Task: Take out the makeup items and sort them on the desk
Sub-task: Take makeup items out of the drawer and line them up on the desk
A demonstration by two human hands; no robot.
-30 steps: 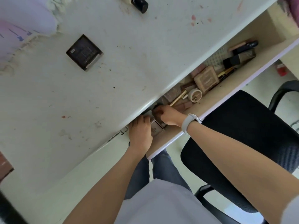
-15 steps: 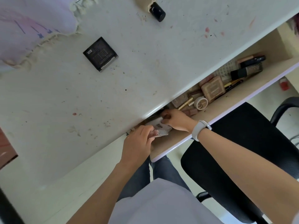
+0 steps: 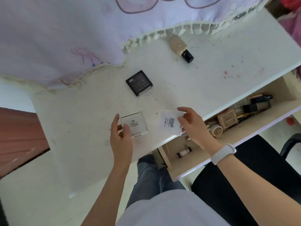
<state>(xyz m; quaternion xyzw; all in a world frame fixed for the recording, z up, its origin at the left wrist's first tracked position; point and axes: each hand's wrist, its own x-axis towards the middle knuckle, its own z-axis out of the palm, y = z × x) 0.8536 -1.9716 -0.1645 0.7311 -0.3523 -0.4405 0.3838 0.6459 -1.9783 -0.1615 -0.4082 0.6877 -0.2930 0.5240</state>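
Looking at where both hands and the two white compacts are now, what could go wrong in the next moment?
1. The right white compact, held by the right hand, sits close to the desk front edge above the open drawer; it could slip off into it.
2. The left hand touches only a corner of the left white compact, so it might nudge it askew when letting go.

both arms outstretched, left hand (image 3: 120,134) and right hand (image 3: 192,123) loosely curled
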